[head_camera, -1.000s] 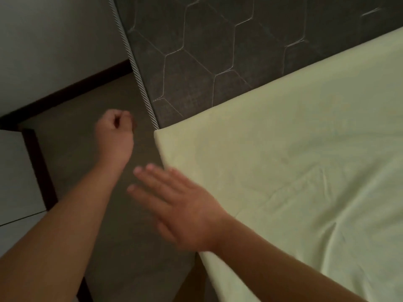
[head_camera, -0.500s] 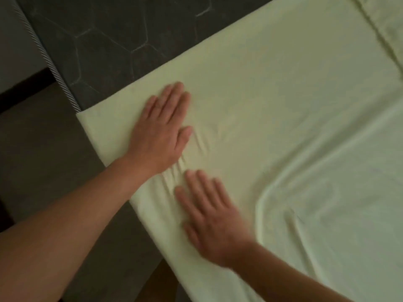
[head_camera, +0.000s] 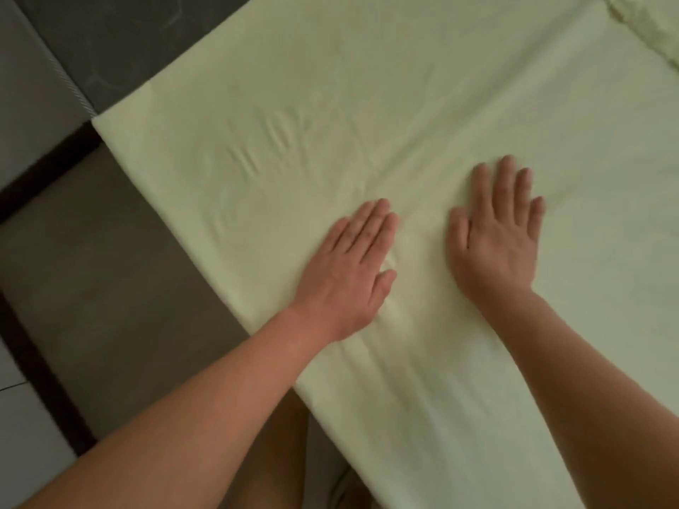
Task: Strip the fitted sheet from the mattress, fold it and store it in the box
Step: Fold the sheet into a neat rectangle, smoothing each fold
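Sheet [head_camera: 367, 104], pale yellow-green, flat across grey mattress [head_camera: 110, 42], faint creases toward ten o'clock. Left hand [head_camera: 345, 273], right hand [head_camera: 496, 244] palm-down on it, fingers straight, gripping nothing. Ruffled edge at one o'clock cut off, possibly elastic.

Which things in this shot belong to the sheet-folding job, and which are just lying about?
Job: pale sheet, spread flat; grey mattress under it; left hand and right hand, both flat on the sheet.
Just there: floor; dark skirting board; wall.
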